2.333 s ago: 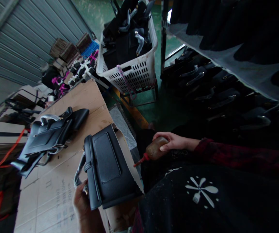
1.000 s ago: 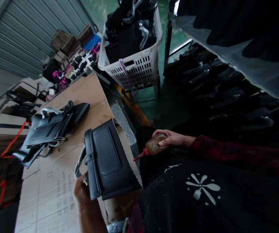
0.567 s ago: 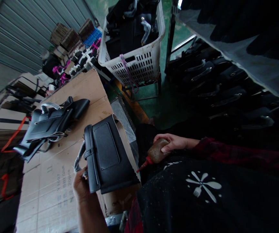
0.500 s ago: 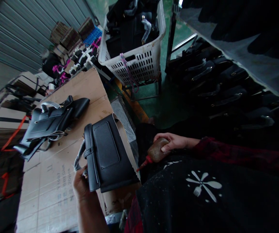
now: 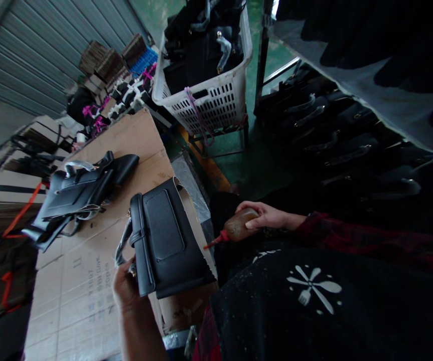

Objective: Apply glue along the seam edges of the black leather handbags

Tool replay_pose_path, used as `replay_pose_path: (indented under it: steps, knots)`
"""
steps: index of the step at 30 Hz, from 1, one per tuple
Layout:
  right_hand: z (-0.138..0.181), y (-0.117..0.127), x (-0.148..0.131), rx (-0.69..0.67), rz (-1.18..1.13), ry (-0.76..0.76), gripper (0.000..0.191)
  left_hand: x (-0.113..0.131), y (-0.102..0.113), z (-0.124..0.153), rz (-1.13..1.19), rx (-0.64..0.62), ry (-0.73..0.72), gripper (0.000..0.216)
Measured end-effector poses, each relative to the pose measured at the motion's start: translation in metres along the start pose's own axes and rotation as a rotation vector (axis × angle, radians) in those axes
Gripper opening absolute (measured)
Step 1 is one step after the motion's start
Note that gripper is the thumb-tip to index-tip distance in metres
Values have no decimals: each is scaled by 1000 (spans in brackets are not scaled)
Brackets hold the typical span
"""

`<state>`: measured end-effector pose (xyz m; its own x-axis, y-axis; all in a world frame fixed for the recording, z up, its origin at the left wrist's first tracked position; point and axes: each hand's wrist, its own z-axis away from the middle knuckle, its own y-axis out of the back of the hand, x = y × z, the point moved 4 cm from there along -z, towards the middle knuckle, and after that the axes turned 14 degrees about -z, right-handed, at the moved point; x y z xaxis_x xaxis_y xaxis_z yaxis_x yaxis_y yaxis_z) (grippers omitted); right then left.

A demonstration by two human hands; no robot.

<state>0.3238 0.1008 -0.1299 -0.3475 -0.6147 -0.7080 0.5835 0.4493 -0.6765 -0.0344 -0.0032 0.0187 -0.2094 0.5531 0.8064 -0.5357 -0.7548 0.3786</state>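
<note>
A black handbag (image 5: pixel 171 235) with a stitched front panel lies on the cardboard-covered table (image 5: pixel 77 296). My left hand (image 5: pixel 126 286) is closed at the bag's handle end, its fingers partly hidden behind the bag. In my right hand (image 5: pixel 263 216) is a brownish squeeze bottle (image 5: pixel 241 224) with a red nozzle, fingers wrapped round it. The nozzle tip is at the pale open edge of the bag, on the side nearest my body. Whether the tip touches the edge I cannot tell.
Further left on the cardboard lie more black bag pieces (image 5: pixel 81 188). A white plastic basket (image 5: pixel 216 100) full of black bags stands beyond the table. On the right, a dark rack (image 5: pixel 325 125) holds several bags. Stacked materials (image 5: pixel 16 188) line the left side.
My right hand has shifted slightly left and up, taking the bottle's nozzle along the bag's edge toward the far end. The bag and my left hand stay nearly still.
</note>
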Motion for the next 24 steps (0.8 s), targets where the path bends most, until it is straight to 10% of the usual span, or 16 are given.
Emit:
replay_pose_path:
  steps: [24]
  knots:
    - [4,-2,6,-86,-53,-86,52,-8,6,-18,12,-83,-80,11]
